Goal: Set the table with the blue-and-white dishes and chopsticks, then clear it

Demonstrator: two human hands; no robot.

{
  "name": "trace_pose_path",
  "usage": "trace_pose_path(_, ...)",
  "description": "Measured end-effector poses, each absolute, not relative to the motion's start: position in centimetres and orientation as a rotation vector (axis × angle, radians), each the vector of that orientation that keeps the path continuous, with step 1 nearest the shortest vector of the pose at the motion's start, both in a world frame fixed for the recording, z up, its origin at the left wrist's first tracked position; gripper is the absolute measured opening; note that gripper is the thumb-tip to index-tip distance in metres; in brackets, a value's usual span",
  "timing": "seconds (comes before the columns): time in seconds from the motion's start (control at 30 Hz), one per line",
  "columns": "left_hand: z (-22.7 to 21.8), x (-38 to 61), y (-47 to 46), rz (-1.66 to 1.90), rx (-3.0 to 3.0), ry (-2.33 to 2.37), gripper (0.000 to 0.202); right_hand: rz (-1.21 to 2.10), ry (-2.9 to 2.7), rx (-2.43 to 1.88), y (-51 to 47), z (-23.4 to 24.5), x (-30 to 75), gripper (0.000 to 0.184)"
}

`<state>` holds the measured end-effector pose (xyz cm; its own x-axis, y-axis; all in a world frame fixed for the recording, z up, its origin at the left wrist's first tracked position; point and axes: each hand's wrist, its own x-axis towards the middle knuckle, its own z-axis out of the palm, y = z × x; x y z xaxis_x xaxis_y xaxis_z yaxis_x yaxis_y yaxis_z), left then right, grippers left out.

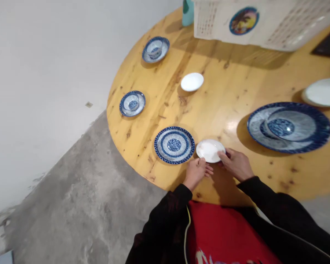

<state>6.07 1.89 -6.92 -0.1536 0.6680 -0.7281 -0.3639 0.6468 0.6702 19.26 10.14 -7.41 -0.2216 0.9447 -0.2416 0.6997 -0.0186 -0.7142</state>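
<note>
A small white dish is at the near side of the wooden table, just right of a blue-and-white plate. My right hand grips the dish's right rim, thumb on top and fingers partly hidden beneath. At the lower left rim, my left hand is closed on the edge between thumb and forefinger, its other fingers loosely extended below. The plate has ringed patterns and lies flat, with nothing on it.
Bowls sit on blue-patterned plates at the far left, left and right. A white dish lies mid-table; a white bowl is at the right. Behind stand a white plastic basket and a teal object.
</note>
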Motion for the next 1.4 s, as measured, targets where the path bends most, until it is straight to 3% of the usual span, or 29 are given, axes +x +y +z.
trace_pose_path(0.27, -6.6, 6.6, 2.2, 0.928, 0.270, 1.477, 0.039, 0.862, -2.062, -1.797, 10.1, -7.7, 19.6, 0.031)
trace_pose_path(0.8, -6.5, 6.7, 2.2, 0.955, 0.292, 1.492, 0.045, 1.253, -1.740, -1.794, 10.1, -6.6, 19.8, 0.034)
trace_pose_path(1.4, -6.4, 6.8, 2.7, 0.967, 0.291, 1.509, 0.045, 1.259, -1.726, -1.750, 10.6, -6.8, 19.7, 0.039)
